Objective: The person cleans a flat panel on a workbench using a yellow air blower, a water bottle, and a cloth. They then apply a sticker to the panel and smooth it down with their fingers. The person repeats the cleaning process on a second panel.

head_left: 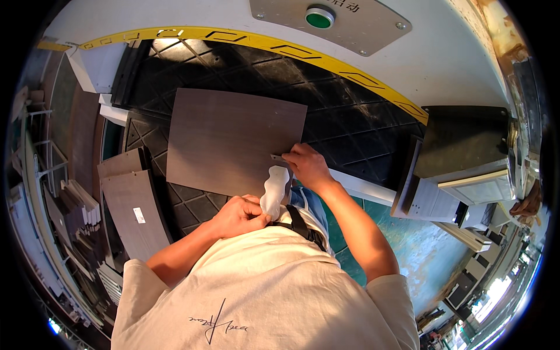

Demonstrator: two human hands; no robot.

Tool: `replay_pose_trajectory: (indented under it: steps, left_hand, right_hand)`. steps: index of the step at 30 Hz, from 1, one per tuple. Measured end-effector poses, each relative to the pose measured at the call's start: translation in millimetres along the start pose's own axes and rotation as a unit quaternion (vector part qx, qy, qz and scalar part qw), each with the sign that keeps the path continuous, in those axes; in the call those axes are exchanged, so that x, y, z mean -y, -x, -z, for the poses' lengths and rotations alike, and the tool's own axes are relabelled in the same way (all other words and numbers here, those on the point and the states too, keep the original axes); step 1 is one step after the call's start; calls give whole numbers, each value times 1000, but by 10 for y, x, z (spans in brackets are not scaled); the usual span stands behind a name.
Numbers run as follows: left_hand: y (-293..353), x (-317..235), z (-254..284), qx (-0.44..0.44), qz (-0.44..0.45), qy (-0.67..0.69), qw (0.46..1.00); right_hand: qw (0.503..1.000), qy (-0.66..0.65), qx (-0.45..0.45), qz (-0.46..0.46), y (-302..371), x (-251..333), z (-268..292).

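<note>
A flat brown wood-grain panel (233, 140) lies on the black machine bed before me. My left hand (238, 216) is closed in front of my shirt, pinching the lower end of a white strip (275, 189) with wavy edges, which looks like paper and stands up over the panel's near edge. My right hand (308, 166) is at the panel's near right corner. Between its thumb and fingers, a small light-grey tab (276, 156) sticks out to the left over the panel; its kind is too small to tell.
The black bed (344, 137) has a diamond-grooved surface. Beyond it run a yellow edge strip (291, 51) and a white machine housing with a green button (319, 17). Stacked brown panels (131, 198) stand at left, one with a white label. More boards (431, 198) stand at right.
</note>
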State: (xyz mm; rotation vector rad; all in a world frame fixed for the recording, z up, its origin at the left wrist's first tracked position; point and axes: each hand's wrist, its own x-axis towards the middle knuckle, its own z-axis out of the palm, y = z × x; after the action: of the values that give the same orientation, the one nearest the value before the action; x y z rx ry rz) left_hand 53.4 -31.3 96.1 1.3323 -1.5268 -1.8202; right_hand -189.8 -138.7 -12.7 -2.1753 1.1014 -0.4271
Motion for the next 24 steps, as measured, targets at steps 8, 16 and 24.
replay_pose_trajectory:
  steps: [8, 16, 24]
  left_hand:
    - [40, -44, -2, 10, -33, -4, 999]
    - [41, -87, -18, 32, -71, 37, 996]
    - [-122, -81, 247, -33, 43, 53, 997]
  right_hand:
    - [1000, 1, 7, -2, -9, 3, 2]
    - [1000, -12, -4, -18, 26, 32, 38]
    - [969, -153, -111, -159, 258, 450, 557]
